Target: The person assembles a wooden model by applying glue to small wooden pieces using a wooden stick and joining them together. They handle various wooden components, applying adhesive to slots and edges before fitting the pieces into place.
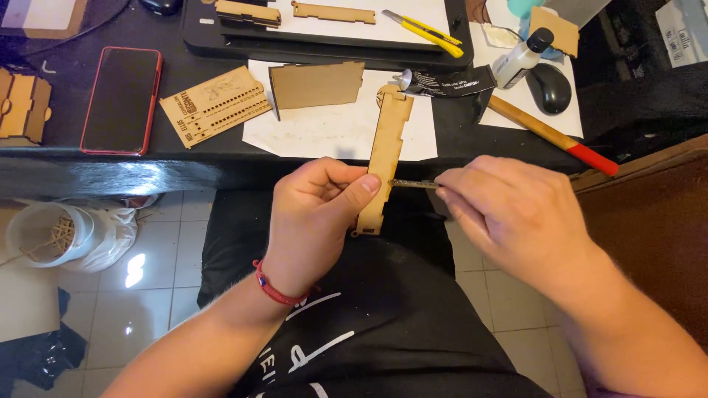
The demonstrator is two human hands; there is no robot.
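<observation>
My left hand [317, 214] grips a long, narrow laser-cut wooden strip [387, 147], held upright over my lap with its top end above the desk edge. My right hand [509, 214] pinches a thin metal tool [413, 183], like a small file, whose tip touches the strip's right edge near my left thumb. A red cord bracelet sits on my left wrist.
On the black desk [221, 158] lie a red-cased phone [122, 99], an engraved wooden plate [214, 105], a cut cardboard-coloured panel [317, 85], a glue tube [450, 81], a yellow utility knife [424, 31], a small bottle [522, 55], a mouse [549, 87] and a red-tipped wooden handle [553, 135]. A white container [48, 232] stands on the floor.
</observation>
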